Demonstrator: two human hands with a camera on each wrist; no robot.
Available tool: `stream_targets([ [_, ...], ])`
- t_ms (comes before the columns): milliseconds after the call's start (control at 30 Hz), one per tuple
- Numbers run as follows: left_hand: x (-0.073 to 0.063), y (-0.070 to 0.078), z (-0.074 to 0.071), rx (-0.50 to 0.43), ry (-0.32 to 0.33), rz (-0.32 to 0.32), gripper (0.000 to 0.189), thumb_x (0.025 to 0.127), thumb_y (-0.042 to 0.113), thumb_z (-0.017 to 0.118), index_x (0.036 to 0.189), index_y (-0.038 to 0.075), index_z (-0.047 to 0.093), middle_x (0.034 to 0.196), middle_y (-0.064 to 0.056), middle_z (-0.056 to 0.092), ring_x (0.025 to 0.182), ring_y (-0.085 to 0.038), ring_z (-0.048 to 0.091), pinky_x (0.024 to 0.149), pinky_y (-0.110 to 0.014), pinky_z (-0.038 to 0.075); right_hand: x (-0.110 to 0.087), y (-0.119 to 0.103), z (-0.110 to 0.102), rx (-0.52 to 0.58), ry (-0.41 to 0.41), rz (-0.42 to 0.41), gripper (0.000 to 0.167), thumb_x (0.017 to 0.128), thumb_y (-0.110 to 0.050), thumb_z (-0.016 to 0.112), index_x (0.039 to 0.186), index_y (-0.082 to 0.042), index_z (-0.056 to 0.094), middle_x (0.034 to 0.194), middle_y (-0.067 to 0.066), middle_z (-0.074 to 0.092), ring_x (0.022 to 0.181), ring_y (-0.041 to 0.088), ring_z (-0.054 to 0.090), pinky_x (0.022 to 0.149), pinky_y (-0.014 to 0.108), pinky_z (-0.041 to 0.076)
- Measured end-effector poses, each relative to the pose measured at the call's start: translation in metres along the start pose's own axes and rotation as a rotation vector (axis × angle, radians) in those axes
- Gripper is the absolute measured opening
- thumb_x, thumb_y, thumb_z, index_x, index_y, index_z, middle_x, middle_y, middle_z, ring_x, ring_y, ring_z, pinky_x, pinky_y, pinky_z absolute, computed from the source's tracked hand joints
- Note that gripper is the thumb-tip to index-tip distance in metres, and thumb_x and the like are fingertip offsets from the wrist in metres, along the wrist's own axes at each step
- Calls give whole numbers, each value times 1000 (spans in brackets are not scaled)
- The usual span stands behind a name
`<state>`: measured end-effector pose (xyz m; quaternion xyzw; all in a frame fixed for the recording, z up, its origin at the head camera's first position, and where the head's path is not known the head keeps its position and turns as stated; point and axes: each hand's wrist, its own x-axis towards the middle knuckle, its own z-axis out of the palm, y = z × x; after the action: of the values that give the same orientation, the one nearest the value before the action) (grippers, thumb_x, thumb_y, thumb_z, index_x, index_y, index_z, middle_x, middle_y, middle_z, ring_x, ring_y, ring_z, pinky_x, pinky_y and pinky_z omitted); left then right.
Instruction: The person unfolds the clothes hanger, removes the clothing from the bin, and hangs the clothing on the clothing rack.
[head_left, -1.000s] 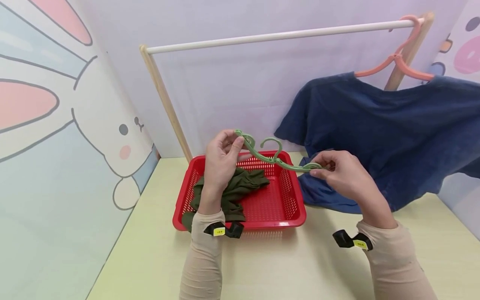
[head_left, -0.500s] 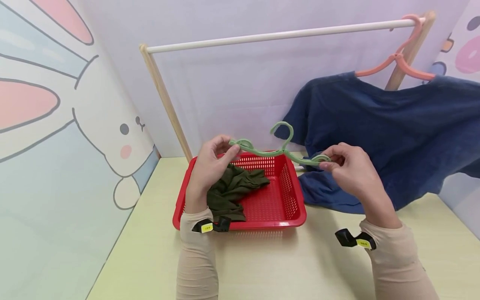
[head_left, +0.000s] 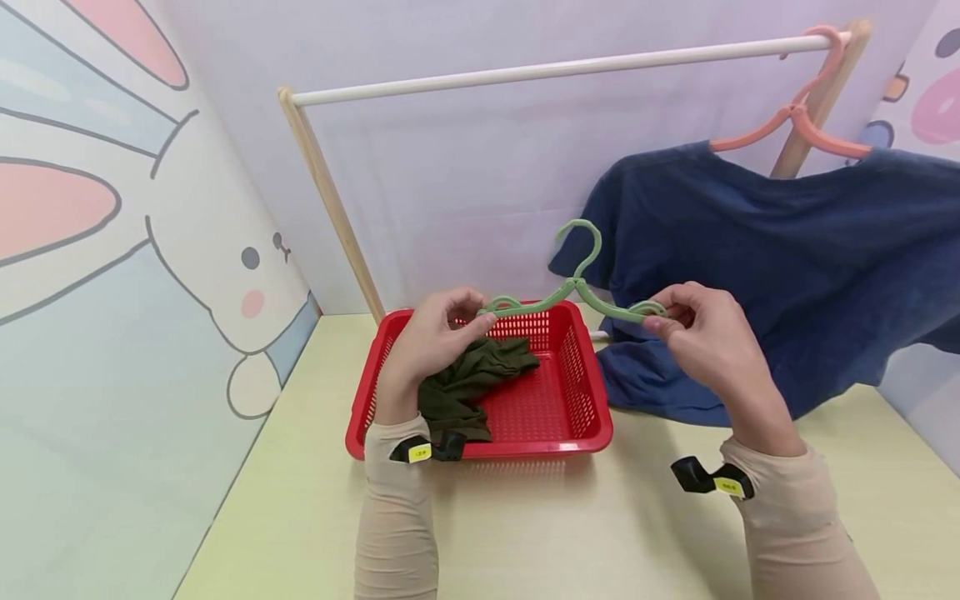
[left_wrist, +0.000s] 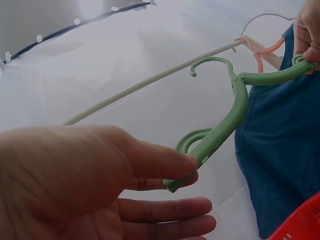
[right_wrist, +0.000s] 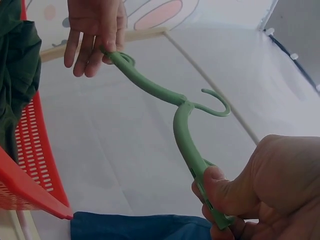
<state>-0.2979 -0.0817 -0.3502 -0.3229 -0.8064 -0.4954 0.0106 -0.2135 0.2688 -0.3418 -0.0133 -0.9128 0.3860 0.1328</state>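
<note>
A green folding clothes hanger [head_left: 551, 301] is held level above the red basket, its hook pointing up and its two arms spread. My left hand [head_left: 437, 342] pinches the left arm's end between thumb and index finger; in the left wrist view the other fingers [left_wrist: 170, 210] stretch out below it. At the opposite end, my right hand [head_left: 705, 337] pinches the tip with thumb and curled fingers, as the right wrist view also shows. Beneath the hanger, dark green cloth [head_left: 480, 375] lies crumpled in the left part of the red basket [head_left: 525, 450], partly hidden by my left hand.
A clothes rack with a white rail [head_left: 487, 77] and wooden posts stands behind. At its right end a navy T-shirt [head_left: 765, 250] hangs on a pink hanger [head_left: 806, 125], its lower part reaching the table [head_left: 570, 533]. A cartoon-printed panel [head_left: 225, 333] stands at the left.
The hanger has turned so that its hook points up and its arms slope down from the middle. My left hand moved a little left and lower; my right moved slightly right.
</note>
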Motion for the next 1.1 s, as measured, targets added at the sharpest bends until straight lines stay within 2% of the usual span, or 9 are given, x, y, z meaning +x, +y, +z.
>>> stream_targets([
  [200,-2,0,-1,42,-30,-30,12,105,10,75,114,2,78,107,-9,77,101,-24,72,94,-38,61,1,-1,1,-18,18,-10,9,105,-8,75,113,-4,75,103,14,66,88,30,56,68,34,47],
  [333,-2,0,1,61,-59,-50,16,104,10,78,116,0,80,109,-7,77,103,-23,72,96,-39,63,2,-1,3,-28,21,-25,9,103,-7,77,111,-4,76,100,13,66,85,29,55,66,33,45],
  [500,5,2,13,66,-78,-23,22,102,17,83,122,10,83,108,-1,77,100,-21,68,89,-37,61,4,-3,9,-25,6,-64,8,101,-9,80,109,-5,79,97,10,63,83,28,53,65,33,43],
  [567,9,3,19,56,-75,2,22,101,19,84,122,13,84,108,2,79,100,-20,69,85,-38,60,4,-4,12,-21,1,-74,8,101,-8,81,108,-6,80,97,10,63,83,28,53,66,34,43],
  [700,14,2,28,24,-53,34,18,102,19,83,119,13,86,109,4,81,106,-17,71,90,-38,61,2,-7,15,-9,-5,-77,7,102,-9,80,108,-6,80,96,11,61,84,28,52,68,36,43],
  [867,14,0,27,1,-23,29,15,103,20,82,115,13,87,107,5,82,106,-17,71,87,-39,61,0,-7,13,15,-34,-118,10,103,-12,81,113,-9,79,98,11,66,84,29,52,67,35,44],
  [1000,13,-1,25,4,-14,13,14,103,19,83,114,12,87,104,4,82,104,-19,71,87,-40,61,1,-6,13,41,-69,-167,21,104,-19,82,123,-11,78,108,8,75,86,28,60,69,27,50],
  [1100,13,-1,25,13,-16,4,14,103,19,83,113,11,88,103,3,82,104,-20,70,88,-39,61,1,-6,15,54,-59,-192,23,105,-25,82,123,-12,79,113,7,76,90,26,64,73,22,52],
])
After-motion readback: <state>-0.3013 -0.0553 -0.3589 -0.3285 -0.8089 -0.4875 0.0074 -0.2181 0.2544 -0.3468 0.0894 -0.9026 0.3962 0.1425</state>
